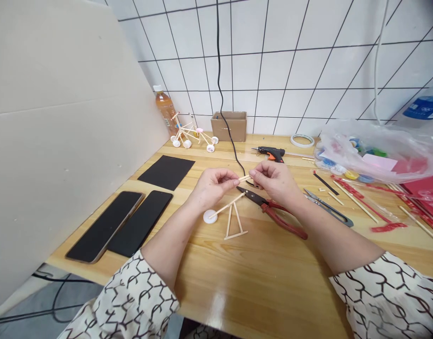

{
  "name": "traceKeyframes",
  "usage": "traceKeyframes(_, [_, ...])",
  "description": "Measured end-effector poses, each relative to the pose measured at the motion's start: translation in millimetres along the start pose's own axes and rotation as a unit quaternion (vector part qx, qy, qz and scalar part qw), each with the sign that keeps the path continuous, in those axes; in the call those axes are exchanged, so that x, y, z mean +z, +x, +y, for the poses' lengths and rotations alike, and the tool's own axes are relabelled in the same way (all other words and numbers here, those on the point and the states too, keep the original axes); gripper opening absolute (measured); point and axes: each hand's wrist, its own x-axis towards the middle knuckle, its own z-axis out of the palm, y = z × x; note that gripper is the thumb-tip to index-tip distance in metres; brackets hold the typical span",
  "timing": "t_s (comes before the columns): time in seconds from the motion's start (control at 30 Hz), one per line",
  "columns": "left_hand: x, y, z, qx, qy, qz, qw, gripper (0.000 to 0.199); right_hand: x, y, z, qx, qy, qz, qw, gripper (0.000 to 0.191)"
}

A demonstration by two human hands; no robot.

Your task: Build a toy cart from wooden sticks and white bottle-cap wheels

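Between my fingertips I hold two short wooden sticks [244,178], side by side. My left hand [216,184] pinches their left ends, and my right hand [273,179] pinches the right ends. Just below lies a small stick frame [233,219] with a triangular part and a white round disc [210,216] at its left end. Pliers with red handles [273,209] lie beside the frame, under my right hand and forearm, their dark jaws pointing to the upper left.
A glue gun [271,153], a cardboard box [229,127], a stick-built tricycle model [191,132] and a drink bottle [165,108] stand behind. Two phones [105,226] and a black sheet [167,172] lie left. Thread snips [329,209], loose sticks [355,201] and a plastic bag [379,150] are right.
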Motion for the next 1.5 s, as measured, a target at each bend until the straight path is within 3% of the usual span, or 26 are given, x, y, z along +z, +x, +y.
traceKeyframes(0.2, [-0.5,1.1,1.0,-0.002,0.014,0.016,1.0,0.012,-5.8,3.5,-2.4,0.027,0.004,-0.037,0.999,0.035])
traceKeyframes(0.3, [-1.2,1.9,1.6,-0.008,0.015,0.03,0.999,0.011,-18.0,1.4,-12.5,0.029,-0.098,-0.046,0.994,0.03])
traceKeyframes(0.4, [-2.3,3.2,1.3,-0.009,0.008,0.038,0.999,0.011,-30.6,-8.3,-19.2,0.029,-0.278,-0.112,0.954,0.024])
traceKeyframes(0.5, [-3.5,4.4,0.5,-0.005,0.001,0.045,0.999,0.012,-37.2,-26.2,-15.1,0.034,-0.404,-0.159,0.9,0.029])
traceKeyframes(0.67, [-4.6,6.7,-2.1,-0.013,-0.009,0.063,0.998,0.013,-35.3,-58.7,1.3,0.009,-0.475,-0.202,0.856,0.032])
traceKeyframes(0.83, [-4.8,9.1,-6.3,-0.024,-0.007,0.056,0.998,0.015,-28.6,-68.6,9.6,0.019,-0.467,-0.171,0.867,0.027])
traceKeyframes(0.97, [-5.6,9.0,-5.6,-0.034,0.002,0.064,0.997,0.017,-26.3,-66.4,12.0,0.045,-0.42,-0.16,0.892,0.025])
traceKeyframes(1.17, [-8.2,9.6,-3.9,-0.031,0.0,0.079,0.996,0.02,-35.3,-61.4,1.9,0.095,-0.383,-0.139,0.908,0.023])
traceKeyframes(1.33, [-8.7,9.4,-3.3,-0.031,0.003,0.081,0.996,0.02,-63.3,-51.3,-6.2,0.09,-0.316,-0.089,0.94,0.022])
traceKeyframes(1.5, [-8.2,8.3,-0.5,-0.034,0.003,0.089,0.995,0.02,-109.5,-36.3,13.4,0.094,-0.302,0.001,0.949,0.025])
